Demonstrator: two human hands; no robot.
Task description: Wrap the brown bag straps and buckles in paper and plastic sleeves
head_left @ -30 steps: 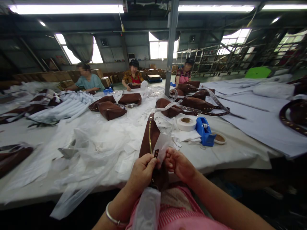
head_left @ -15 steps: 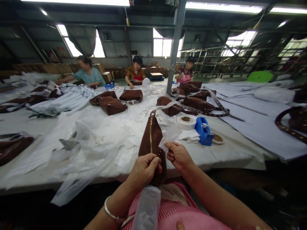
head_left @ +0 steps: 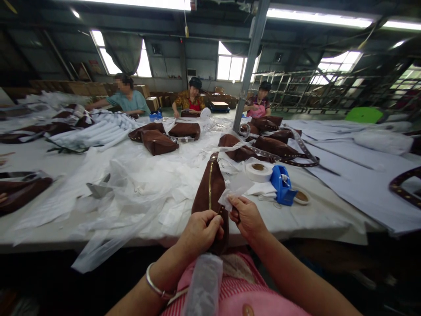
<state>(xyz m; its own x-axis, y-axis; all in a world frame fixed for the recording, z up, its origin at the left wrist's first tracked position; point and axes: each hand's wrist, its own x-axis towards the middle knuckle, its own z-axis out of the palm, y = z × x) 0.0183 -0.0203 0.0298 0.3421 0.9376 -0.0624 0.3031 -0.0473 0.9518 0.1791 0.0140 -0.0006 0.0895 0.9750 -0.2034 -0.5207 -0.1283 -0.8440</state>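
Observation:
A brown bag (head_left: 202, 193) with a gold zipper lies at the table's front edge, pointing away from me. My left hand (head_left: 204, 230) is closed in a pinch over the bag's near part, on a studded brown strap (head_left: 221, 210). Just to the right, my right hand (head_left: 245, 215) is closed on a thin, whitish translucent sheet (head_left: 226, 197) that touches the bag's right side. A plastic-wrapped strap-like piece (head_left: 204, 281) runs from the bag's near end down over my lap.
Right of the bag are a white tape roll (head_left: 258, 171), a blue tape dispenser (head_left: 282, 186) and another roll (head_left: 301, 197). Crumpled clear plastic (head_left: 131, 188) spreads to the left. More brown bags (head_left: 159, 141) lie further back, near a metal post (head_left: 250, 66). Several co-workers (head_left: 190, 101) sit opposite.
The view has shifted slightly, so the scene sits a little further right. Both hands keep nearly the same hold. Fingers of another person now show at the far left bag.

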